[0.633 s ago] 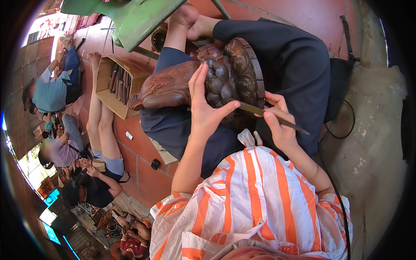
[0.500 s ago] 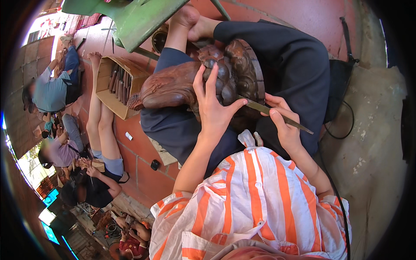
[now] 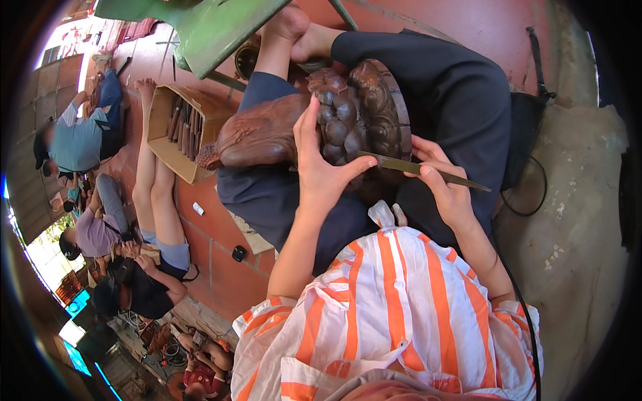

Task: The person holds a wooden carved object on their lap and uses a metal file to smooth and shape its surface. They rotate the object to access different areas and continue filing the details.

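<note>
A dark brown wooden carving [image 3: 257, 137] lies across my lap, its rounded, carved base [image 3: 384, 110] toward the right. My left hand [image 3: 321, 164] is spread against the carving, fingers stretched upward and the thumb reaching out to the end of a flat metal file [image 3: 411, 166]. That file, narrow and tapering, runs along the lower side of the carved base. Between thumb and fingers my right hand [image 3: 445, 180] grips it, with the pointed end sticking out to the right. The underside of the carving is hidden.
An open cardboard box [image 3: 160, 137] of wooden-handled tools stands to the left. Above it is a green chair [image 3: 207, 30]. A small black object [image 3: 239, 253] and a white one [image 3: 198, 209] lie on the red tiles. Several people sit at left; a cable [image 3: 515, 287] runs at right.
The file has slid slightly to the right and lies flatter. My left hand has shifted left, uncovering more rounded carving, and my right hand has moved a little right.
</note>
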Demonstrator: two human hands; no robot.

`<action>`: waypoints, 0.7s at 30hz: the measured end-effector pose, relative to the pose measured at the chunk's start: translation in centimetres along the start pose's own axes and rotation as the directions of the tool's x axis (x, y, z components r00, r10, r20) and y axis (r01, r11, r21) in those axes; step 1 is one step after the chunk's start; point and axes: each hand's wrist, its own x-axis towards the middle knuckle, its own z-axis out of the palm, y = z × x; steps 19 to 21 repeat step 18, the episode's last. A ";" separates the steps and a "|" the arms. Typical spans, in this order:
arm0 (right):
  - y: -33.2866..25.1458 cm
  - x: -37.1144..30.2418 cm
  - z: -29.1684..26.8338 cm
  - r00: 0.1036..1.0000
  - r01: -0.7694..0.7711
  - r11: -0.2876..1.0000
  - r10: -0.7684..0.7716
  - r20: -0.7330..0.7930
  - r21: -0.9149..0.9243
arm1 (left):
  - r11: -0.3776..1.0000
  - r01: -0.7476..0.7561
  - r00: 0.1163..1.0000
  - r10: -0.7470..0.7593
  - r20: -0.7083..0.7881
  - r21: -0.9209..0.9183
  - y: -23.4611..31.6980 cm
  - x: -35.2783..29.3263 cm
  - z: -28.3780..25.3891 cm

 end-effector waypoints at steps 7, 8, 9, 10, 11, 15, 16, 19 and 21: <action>-1.0 0.5 0.0 0.982 -0.174 0.976 0.182 -0.057 0.130 | 0.937 -0.058 0.998 0.059 0.007 0.346 0.2 -0.4 1.1; -1.3 0.5 0.3 0.976 -0.195 0.969 0.207 -0.066 0.154 | 0.915 -0.078 0.997 0.082 0.005 0.396 0.2 -0.3 1.3; -1.4 0.6 0.3 0.970 -0.216 0.960 0.232 -0.074 0.179 | 0.960 -0.047 0.999 0.047 0.005 0.275 0.0 -0.1 1.0; -1.3 0.8 0.1 0.990 -0.135 0.988 0.138 -0.037 0.072 | 0.989 -0.014 1.000 0.012 0.011 0.150 -0.3 0.1 0.3; -1.0 1.0 -0.1 0.999 -0.049 0.999 0.049 0.015 -0.024 | 0.999 0.025 1.000 -0.026 0.018 0.031 -0.4 0.1 -0.3; -0.9 1.2 -0.4 0.988 -0.151 0.988 0.150 0.016 0.033 | 0.986 -0.016 1.000 0.014 0.011 0.165 -0.1 0.1 0.1; -0.9 1.0 -0.6 0.964 -0.262 0.959 0.265 -0.014 0.106 | 0.974 -0.071 0.997 0.073 -0.001 0.215 0.4 0.1 0.5; -0.9 1.2 -0.6 0.952 -0.304 0.948 0.307 -0.021 0.093 | 0.929 -0.061 0.997 0.073 -0.019 0.364 0.2 -0.1 1.3; -0.9 1.2 -0.6 0.952 -0.304 0.948 0.307 -0.021 0.093 | 0.929 -0.061 0.997 0.073 -0.019 0.364 0.2 -0.1 1.3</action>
